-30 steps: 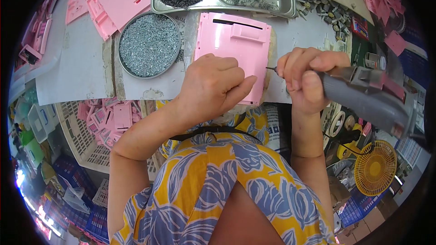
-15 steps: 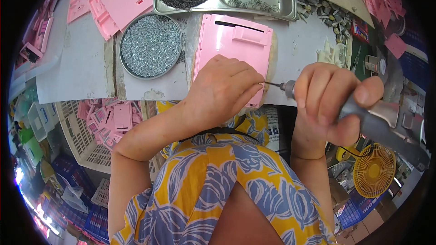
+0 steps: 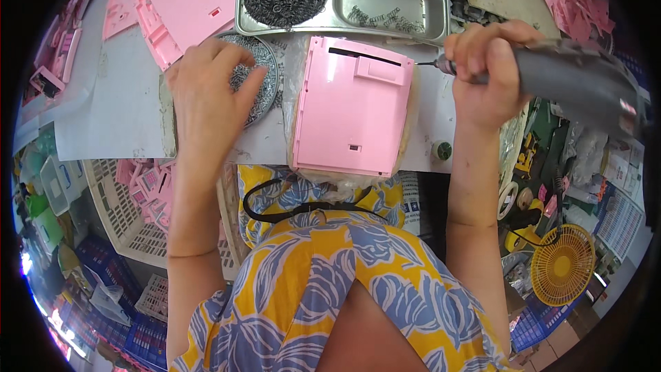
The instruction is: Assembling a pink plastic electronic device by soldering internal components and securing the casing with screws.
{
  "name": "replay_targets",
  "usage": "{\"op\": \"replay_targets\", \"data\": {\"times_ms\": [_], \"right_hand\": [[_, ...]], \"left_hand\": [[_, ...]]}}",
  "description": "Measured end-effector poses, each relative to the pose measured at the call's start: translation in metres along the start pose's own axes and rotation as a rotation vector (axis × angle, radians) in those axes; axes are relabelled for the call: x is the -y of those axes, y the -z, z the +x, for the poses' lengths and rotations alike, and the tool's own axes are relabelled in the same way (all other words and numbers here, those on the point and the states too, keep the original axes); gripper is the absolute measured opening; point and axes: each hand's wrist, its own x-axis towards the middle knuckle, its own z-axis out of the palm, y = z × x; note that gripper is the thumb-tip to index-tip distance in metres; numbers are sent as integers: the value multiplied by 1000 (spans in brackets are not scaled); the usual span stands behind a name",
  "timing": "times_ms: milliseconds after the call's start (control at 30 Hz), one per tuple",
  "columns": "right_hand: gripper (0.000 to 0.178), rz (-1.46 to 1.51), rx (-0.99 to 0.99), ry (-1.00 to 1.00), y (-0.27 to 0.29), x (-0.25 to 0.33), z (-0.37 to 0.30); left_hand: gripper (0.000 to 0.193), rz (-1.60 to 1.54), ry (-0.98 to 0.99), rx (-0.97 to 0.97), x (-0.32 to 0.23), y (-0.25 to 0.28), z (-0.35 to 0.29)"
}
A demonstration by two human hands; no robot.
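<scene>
My left hand (image 3: 210, 89) is over the round dish (image 3: 277, 86) of small silvery screws, hiding much of it. Its thumb and curled fingers stand apart, with screws showing between them. In my right hand (image 3: 490, 72) is a grey electric screwdriver (image 3: 575, 79), held level. Its thin bit points left, close to the upper right edge of a pink plastic housing (image 3: 351, 114). This housing lies flat in front of me on a padded, plastic-wrapped rest, with a dark slot near its far edge and a small rectangular opening near its front.
A metal tray (image 3: 344, 33) with dark coil springs in its compartments stands beyond the housing. Larger pink panels (image 3: 189, 7) lie at the far left. Below the table's left side is a cream basket (image 3: 124, 213) of pink parts. A yellow fan (image 3: 563, 265) is at lower right.
My left hand has left the housing and moved left to the screw dish. My right hand has lifted the screwdriver away from the housing's right edge and moved it farther from me.
</scene>
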Motion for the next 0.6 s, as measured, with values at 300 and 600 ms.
{"op": "replay_targets", "data": {"times_ms": [300, 600], "right_hand": [[18, -255, 30, -123, -5, -14, -7], [30, 101, 213, -114, -34, 22, 25]], "left_hand": [[13, 1, -19, 19, 24, -4, -9], [7, -553, -24, 46, 23, 8, 2]]}}
